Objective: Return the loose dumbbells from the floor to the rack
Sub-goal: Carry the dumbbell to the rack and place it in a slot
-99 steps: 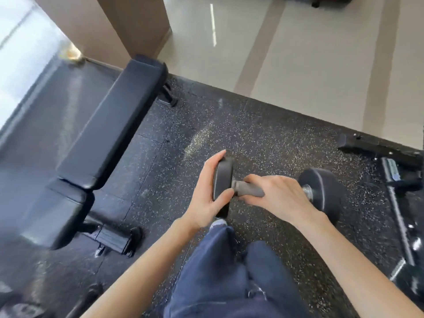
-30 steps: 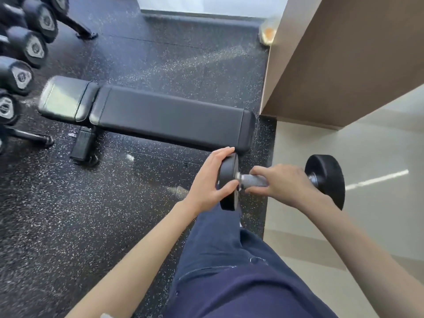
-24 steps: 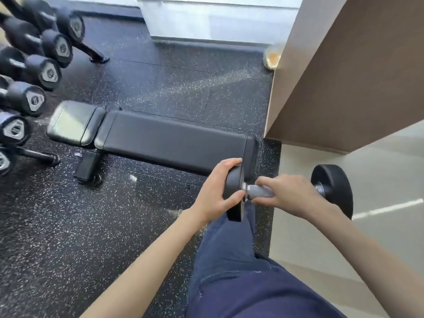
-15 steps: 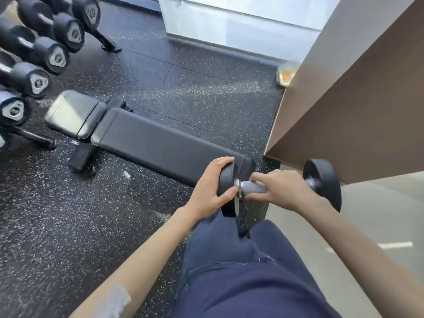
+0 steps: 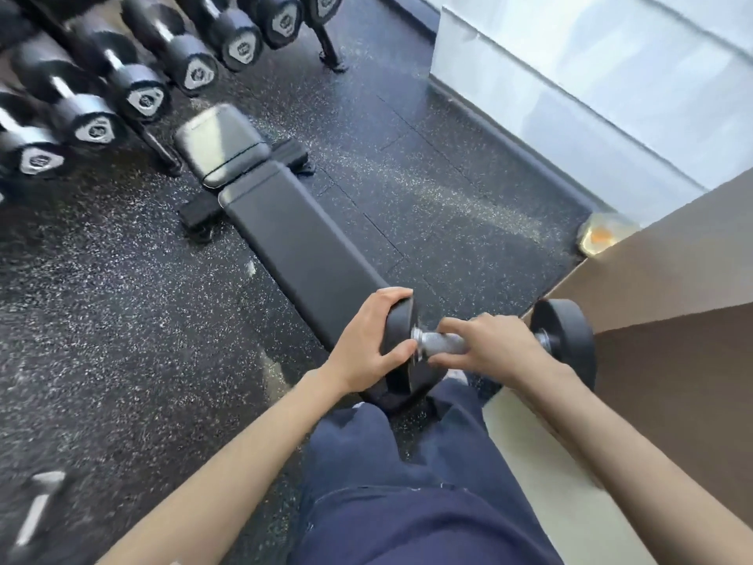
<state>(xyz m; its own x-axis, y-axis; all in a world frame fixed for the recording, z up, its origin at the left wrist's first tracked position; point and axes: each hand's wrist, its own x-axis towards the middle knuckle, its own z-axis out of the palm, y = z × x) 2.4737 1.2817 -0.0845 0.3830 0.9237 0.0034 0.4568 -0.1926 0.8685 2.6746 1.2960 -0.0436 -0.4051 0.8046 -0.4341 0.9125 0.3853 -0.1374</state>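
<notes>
1. Black dumbbell [image 5: 564,340], held level above the person's thighs; the right hand [image 5: 495,348] hides most of its handle.
2. The right hand's fingers wrap the handle; the left hand [image 5: 364,348] clasps the left weight.
3. Rack [image 5: 328,48], upper left, blurred and cropped.

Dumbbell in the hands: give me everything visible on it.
The dumbbell is held roughly level in the air, in front of the person's legs. Its left head and right head are round, matte black and rubber-looking, joined by a grey textured metal handle. The left hand grips the left head, fingers over its rim, thumb on the inner face; the right hand wraps the handle. No markings are legible.
</notes>
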